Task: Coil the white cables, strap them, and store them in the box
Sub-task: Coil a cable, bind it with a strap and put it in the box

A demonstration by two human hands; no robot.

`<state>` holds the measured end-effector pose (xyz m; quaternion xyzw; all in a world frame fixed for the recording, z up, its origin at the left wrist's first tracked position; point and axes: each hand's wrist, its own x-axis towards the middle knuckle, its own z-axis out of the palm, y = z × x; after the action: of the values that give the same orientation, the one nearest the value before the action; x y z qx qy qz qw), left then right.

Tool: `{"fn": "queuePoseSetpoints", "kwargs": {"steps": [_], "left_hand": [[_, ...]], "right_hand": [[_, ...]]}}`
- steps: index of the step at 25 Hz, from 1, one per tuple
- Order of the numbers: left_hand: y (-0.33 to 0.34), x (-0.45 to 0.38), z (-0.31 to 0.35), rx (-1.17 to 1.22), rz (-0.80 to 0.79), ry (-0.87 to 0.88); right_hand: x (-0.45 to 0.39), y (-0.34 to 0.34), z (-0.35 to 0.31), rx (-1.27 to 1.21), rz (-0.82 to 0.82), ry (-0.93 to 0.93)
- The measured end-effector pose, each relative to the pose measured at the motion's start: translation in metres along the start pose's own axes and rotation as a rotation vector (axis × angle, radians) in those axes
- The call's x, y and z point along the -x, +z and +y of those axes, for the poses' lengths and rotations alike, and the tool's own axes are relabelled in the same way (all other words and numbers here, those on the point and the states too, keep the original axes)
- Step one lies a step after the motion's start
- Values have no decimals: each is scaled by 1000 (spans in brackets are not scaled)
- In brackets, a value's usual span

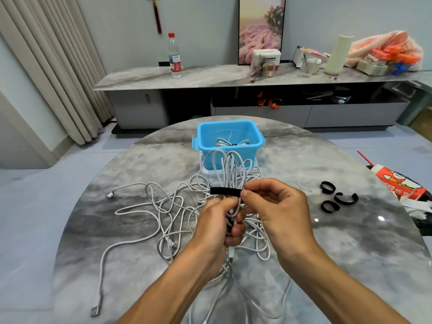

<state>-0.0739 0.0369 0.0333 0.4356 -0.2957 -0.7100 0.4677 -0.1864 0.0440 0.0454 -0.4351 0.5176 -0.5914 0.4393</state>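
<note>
Both hands meet above the middle of the round marble worktop (350,253): the left hand (219,225) curls tight around a bundle of white cable loops (230,169), while the right hand (278,206) pinches one end of a black strap (225,191) laid across the bundle. Just beyond the hands sits the blue box (230,136), a coiled cable already inside. Loose white cables (152,206) sprawl left of the hands; spare straps (336,198) lie to the right, near the worktop's edge.
</note>
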Motion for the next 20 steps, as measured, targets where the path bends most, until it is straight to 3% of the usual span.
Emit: {"fn": "queuePoseSetpoints", "kwargs": {"steps": [5, 9, 13, 17, 20], "left_hand": [[3, 8, 3, -82, -27, 66], [1, 9, 7, -66, 67, 147], [1, 13, 11, -117, 9, 229], [0, 18, 12, -225, -93, 205], [-3, 17, 9, -461, -41, 253]], "right_hand": [[0, 0, 2, -9, -10, -35], [-4, -2, 3, -182, -145, 27], [-17, -15, 1, -246, -318, 84], [-27, -31, 2, -284, -487, 204], [-35, -40, 0, -138, -506, 158]]}}
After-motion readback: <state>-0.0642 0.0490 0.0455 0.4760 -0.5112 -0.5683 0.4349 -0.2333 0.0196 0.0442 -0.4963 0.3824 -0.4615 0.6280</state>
